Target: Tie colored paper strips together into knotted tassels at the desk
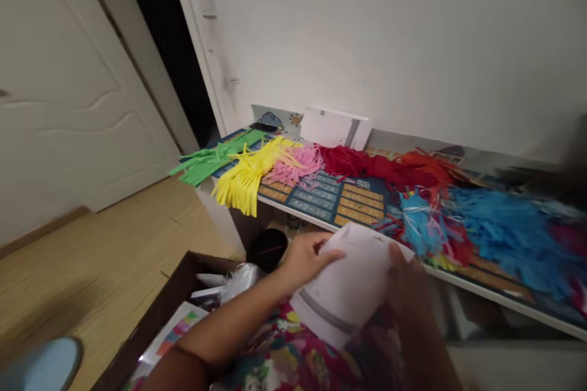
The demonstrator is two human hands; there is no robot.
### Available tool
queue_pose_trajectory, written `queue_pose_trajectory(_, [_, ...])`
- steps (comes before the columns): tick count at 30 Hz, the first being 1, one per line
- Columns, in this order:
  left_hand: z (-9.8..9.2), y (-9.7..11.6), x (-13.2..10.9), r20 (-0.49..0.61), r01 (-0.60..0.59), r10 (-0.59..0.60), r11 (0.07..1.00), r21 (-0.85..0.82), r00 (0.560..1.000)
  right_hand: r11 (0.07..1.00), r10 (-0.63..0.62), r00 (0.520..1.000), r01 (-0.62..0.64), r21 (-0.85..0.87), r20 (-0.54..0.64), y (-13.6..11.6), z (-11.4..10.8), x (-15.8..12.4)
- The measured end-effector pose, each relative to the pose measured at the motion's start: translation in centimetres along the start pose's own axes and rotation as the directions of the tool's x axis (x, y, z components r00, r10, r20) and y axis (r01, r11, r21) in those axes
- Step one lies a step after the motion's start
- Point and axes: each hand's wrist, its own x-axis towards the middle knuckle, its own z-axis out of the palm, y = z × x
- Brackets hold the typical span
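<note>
White packet [353,284] between two hands

It tilts above the lap, just in front of the tabletop [305,213], long axis running from tabletop edge toward the body. The left hand [305,256] is clamped on its left edge, thumb on the face; the right hand [408,281], blurred, grips its right edge, equally near. Beyond the packet lies red fringe [367,165]; right of it, blue fringe [504,226]; left, a box [159,311].

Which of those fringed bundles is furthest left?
The green bundle, poking past the left end of the shelf; the yellow bundle and others lie further right.
</note>
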Motion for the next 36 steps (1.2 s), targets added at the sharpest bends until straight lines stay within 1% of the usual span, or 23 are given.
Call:
queue_pose_trajectory(2, [1.8,-0.7,0.1,-0.024,0.037,-0.038,0.998,-0.049,0.999,0.999,0.051,0.997,-0.050,0.019,-0.062,0.9,-0.9,-0.3])
queue_pose_trajectory(4, [3.2,-0.6,0.3,0.019,0.091,-0.089,0.990,-0.110,0.996,0.998,0.069,0.988,-0.070,-0.003,-0.137,1.6,-1.6,-0.3])
queue_pose_trajectory(6, [4.1,-0.3,0.3,0.041,0.114,-0.109,0.984,-0.138,0.993,0.998,0.049,0.981,-0.054,-0.025,-0.186,2.1,-2.2,-0.1])
queue_pose_trajectory(8, [4.7,0.0,0.1,-0.004,0.070,-0.071,0.990,-0.119,0.997,0.999,0.010,0.982,-0.018,-0.040,-0.187,2.6,-2.6,0.0])
queue_pose_trajectory(10, [5.2,0.1,-0.4,-0.102,-0.021,0.014,0.998,-0.066,0.995,0.998,-0.032,0.984,0.023,-0.054,-0.177,2.9,-2.6,-0.1])
queue_pose_trajectory(12, [5.6,0.1,-0.9,-0.199,-0.109,0.097,0.993,-0.053,0.975,0.996,-0.063,0.981,0.052,-0.067,-0.183,3.1,-2.5,-0.4])
queue_pose_trajectory(14, [5.8,0.0,-1.2,-0.263,-0.173,0.142,0.980,-0.096,0.954,0.992,-0.095,0.979,0.078,-0.096,-0.180,3.2,-2.3,-0.8])
queue_pose_trajectory(17, [6.0,0.0,-1.5,-0.291,-0.222,0.167,0.961,-0.166,0.942,0.980,-0.138,0.971,0.105,-0.170,-0.194,3.2,-2.2,-1.1])
queue_pose_trajectory(20, [5.8,0.1,-1.5,-0.309,-0.224,0.167,0.962,-0.159,0.936,0.976,-0.139,0.966,0.096,-0.194,-0.218,3.2,-2.5,-1.3])
queue_pose_trajectory(24, [5.4,-0.2,-1.4,-0.344,-0.182,0.115,0.969,-0.169,0.932,0.990,-0.074,0.977,0.048,-0.129,-0.202,2.8,-2.8,-1.8])
queue_pose_trajectory(26, [5.1,-0.4,-1.4,-0.350,-0.145,0.093,0.981,-0.125,0.932,0.994,-0.026,0.979,0.004,-0.106,-0.204,2.5,-2.8,-2.2])
queue_pose_trajectory(28, [4.8,-0.4,-1.4,-0.342,-0.150,0.135,0.988,-0.019,0.930,0.995,0.023,0.981,-0.041,-0.090,-0.195,2.2,-2.6,-2.5])
queue_pose_trajectory(30, [4.5,-0.3,-1.3,-0.310,-0.196,0.206,0.979,0.063,0.928,0.996,0.077,0.977,-0.086,-0.039,-0.201,1.8,-2.3,-2.6])
queue_pose_trajectory(31, [4.3,-0.2,-1.3,-0.294,-0.214,0.226,0.974,0.072,0.929,0.994,0.106,0.971,-0.108,-0.002,-0.213,1.7,-2.2,-2.7])
queue_pose_trajectory(33, [4.0,0.0,-1.3,-0.273,-0.212,0.214,0.977,0.037,0.938,0.988,0.153,0.957,-0.143,0.058,-0.245,1.3,-1.9,-2.8])
queue_pose_trajectory(36, [3.6,0.5,-1.4,-0.262,-0.187,0.184,0.982,0.012,0.947,0.986,0.166,0.954,-0.155,0.063,-0.249,0.8,-1.8,-3.1])
